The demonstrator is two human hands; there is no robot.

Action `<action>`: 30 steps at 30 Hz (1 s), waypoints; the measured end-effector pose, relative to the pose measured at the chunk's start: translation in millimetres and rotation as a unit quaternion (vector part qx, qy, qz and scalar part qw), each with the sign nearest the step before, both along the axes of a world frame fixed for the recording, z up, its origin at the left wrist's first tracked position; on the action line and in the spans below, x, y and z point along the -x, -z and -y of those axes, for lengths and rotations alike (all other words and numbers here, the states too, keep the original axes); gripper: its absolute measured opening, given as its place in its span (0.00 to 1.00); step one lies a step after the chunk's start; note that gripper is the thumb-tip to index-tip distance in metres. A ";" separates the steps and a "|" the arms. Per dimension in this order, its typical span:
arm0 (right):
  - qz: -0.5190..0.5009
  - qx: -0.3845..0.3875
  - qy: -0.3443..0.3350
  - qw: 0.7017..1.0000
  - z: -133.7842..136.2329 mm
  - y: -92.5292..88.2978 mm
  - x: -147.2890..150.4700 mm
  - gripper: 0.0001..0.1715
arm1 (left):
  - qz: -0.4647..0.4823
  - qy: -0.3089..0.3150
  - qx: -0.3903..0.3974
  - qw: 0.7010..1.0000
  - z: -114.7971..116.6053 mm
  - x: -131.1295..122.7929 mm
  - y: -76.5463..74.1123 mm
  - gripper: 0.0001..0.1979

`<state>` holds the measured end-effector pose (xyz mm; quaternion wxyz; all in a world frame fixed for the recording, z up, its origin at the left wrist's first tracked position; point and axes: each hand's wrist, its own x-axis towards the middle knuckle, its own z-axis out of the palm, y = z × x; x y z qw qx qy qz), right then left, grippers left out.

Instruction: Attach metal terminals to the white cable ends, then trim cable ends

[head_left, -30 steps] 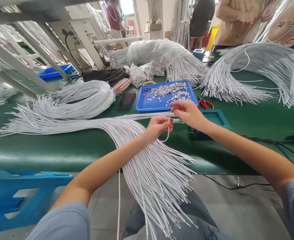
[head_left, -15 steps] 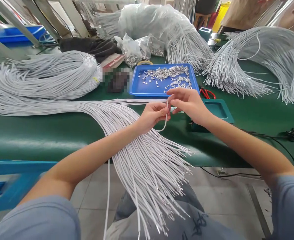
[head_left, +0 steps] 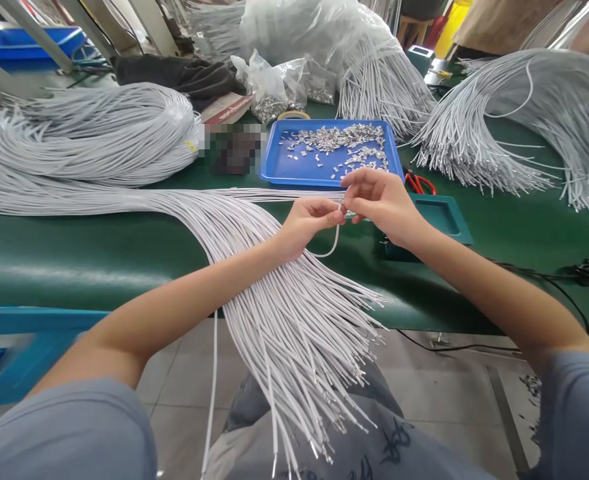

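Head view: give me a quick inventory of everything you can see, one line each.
single cord: one, white, looped between both hands
draped bundle: one, white, across table, over its near edge
coiled bundle: one, white, back left
fanned bundle: one, white, back right
bagged bundle: one, white, far back
tray: one, blue, behind the hands
metal pieces: many, silver, in tray
scissors: one, red handles, right of tray
small box: one, teal, beside right hand
table: one, green
left hand: pinching single cord
right hand: pinching its end
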<state>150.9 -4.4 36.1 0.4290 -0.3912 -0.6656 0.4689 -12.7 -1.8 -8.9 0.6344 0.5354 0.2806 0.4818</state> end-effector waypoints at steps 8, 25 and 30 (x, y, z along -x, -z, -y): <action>0.026 0.007 0.026 0.999 -1.2 -9.9 -6.9 0.14 | -0.020 -0.017 0.007 1.000 2.5 -1.4 -3.9 0.18; 0.095 -0.080 0.022 0.992 3.8 -3.3 -1.3 0.15 | -0.016 0.032 0.003 0.999 5.4 -3.3 -1.0 0.21; 0.148 -0.129 0.027 0.980 3.2 -3.5 -3.7 0.15 | -0.014 -0.001 0.002 1.000 4.4 -1.8 -2.6 0.22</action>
